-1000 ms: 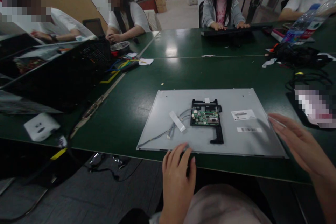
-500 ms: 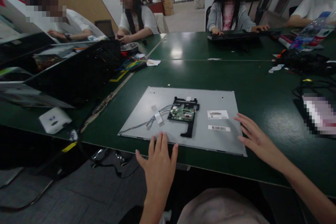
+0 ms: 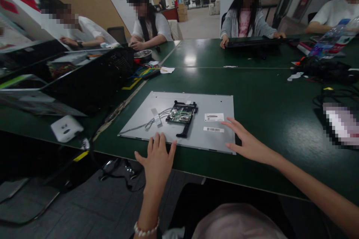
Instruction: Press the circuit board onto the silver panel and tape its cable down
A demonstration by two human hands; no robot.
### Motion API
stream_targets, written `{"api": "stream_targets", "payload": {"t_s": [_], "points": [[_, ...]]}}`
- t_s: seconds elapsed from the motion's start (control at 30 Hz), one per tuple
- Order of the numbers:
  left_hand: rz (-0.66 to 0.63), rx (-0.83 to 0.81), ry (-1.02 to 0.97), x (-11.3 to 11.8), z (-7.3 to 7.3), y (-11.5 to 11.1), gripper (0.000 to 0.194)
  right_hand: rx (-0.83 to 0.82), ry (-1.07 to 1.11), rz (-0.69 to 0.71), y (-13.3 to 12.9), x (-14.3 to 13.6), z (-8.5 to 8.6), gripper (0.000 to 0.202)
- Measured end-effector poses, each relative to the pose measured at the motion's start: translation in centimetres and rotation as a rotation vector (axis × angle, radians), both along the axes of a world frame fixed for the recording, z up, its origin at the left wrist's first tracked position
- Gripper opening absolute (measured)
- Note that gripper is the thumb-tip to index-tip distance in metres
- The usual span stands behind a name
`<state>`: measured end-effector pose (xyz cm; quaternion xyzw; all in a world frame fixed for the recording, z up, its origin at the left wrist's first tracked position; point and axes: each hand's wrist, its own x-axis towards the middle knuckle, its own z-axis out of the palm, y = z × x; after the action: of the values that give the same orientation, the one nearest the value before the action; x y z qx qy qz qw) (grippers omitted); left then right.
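A flat grey panel (image 3: 213, 101) lies on the green table, with a green circuit board (image 3: 181, 116) in a black bracket (image 3: 183, 131) on top. Grey cables run leftward from the board under a strip of tape (image 3: 156, 117). Two white labels (image 3: 214, 117) are stuck near the panel's right side. My left hand (image 3: 157, 157) is at the panel's front edge, fingers spread, holding nothing. My right hand (image 3: 246, 142) is open at the right edge, its fingertips over or on the panel; exact contact is hard to tell.
An open black case (image 3: 92, 82) and a white device (image 3: 66, 128) stand at the left. A pixelated pink object (image 3: 340, 123), black cables (image 3: 328, 69) and a plastic bottle (image 3: 333, 41) are at the right. People sit across the table; one touches a black keyboard-like object (image 3: 252, 42).
The panel has shifted left and slightly away from the front edge, and both my hands have moved left with it. The view has shifted a little. The opposite person's hands have moved on the black object.
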<state>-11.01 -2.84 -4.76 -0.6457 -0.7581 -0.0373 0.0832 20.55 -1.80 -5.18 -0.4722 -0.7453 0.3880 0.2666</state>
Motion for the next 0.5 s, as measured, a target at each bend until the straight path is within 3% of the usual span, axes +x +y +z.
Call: {"api": "stream_targets", "payload": {"t_s": [0.33,0.4,0.5], "points": [[0.060,0.021,-0.058,-1.5,-0.5,2.0,0.066,-0.065,0.054,0.054,1.9,-2.4,-0.2,0.072],[0.061,0.008,-0.098,-2.0,-0.2,2.3,0.064,-0.079,0.051,0.051,2.1,-2.4,0.5,0.072],[-0.018,0.030,-0.238,-3.7,1.8,2.6,0.060,0.011,0.098,0.003,1.4,-0.8,3.5,0.067]]}}
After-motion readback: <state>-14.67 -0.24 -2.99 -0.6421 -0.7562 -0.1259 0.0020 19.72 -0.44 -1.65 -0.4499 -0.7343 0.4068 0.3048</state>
